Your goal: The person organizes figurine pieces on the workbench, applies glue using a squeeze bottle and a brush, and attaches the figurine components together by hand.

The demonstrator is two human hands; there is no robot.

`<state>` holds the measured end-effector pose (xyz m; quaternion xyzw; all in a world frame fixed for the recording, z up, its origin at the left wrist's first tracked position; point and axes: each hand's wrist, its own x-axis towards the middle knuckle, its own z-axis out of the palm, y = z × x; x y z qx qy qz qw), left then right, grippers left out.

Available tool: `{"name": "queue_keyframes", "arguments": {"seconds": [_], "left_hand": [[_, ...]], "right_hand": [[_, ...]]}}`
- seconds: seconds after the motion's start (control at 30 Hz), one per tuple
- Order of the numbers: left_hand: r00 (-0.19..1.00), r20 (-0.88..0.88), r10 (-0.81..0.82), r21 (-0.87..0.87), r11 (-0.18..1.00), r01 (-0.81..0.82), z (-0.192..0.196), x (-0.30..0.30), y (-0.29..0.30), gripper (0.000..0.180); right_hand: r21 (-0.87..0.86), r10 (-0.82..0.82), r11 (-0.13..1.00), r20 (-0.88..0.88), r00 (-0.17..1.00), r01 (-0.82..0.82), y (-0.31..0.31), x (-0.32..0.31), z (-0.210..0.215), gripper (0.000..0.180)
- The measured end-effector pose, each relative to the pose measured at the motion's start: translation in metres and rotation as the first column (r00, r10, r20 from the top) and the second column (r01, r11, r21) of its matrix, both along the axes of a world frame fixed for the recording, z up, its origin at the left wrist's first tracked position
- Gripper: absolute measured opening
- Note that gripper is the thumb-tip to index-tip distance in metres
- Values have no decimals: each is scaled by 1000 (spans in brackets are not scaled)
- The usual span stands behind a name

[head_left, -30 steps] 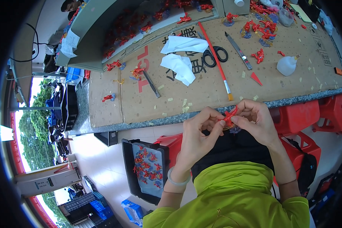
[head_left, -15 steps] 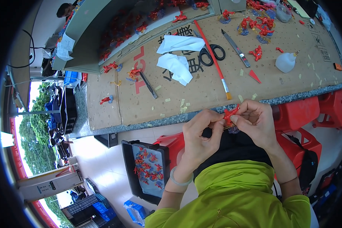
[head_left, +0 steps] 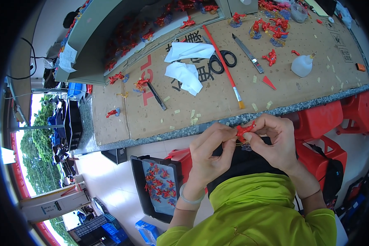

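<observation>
Both hands are pinching one small red plastic figurine [head_left: 245,130] between them, left hand [head_left: 211,153] and right hand [head_left: 276,141] equally near, its long axis lying left-to-right.

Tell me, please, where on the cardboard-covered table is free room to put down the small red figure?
Free room lies on the cardboard between the white cloths and the near stone edge, left of the red brush. Another patch lies between the glue bottle and that edge. The far side is crowded with red figures. Both hands hold the small red figure.
</observation>
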<state>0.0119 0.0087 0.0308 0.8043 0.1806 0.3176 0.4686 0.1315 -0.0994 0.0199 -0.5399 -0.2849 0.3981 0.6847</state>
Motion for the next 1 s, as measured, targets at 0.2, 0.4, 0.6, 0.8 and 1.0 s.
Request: {"name": "queue_keyframes", "arguments": {"seconds": [0.2,0.4,0.6,0.8,1.0], "left_hand": [[999,-36,10,50,999,-8,11,-3,-4,12],[983,-182,2,-273,961,-52,-6,-4,2,5],[979,-203,2,-342,937,-73,-7,-1,2,3],[981,-193,-8,-355,933,-63,-9,2,3,2],[986,-166,-18,-359,932,-43,-12,3,2,1]], "right_hand": [[11,4,1000,-47,999,-4,-2,-3,5,7],[-51,48,997,-234,971,-62,3,4,-9,8],[-87,31,995,-227,973,-52,5,5,-14,9],[-65,23,997,-213,977,-38,6,7,-18,8],[-36,38,998,-233,972,-48,4,9,-20,8]]}}
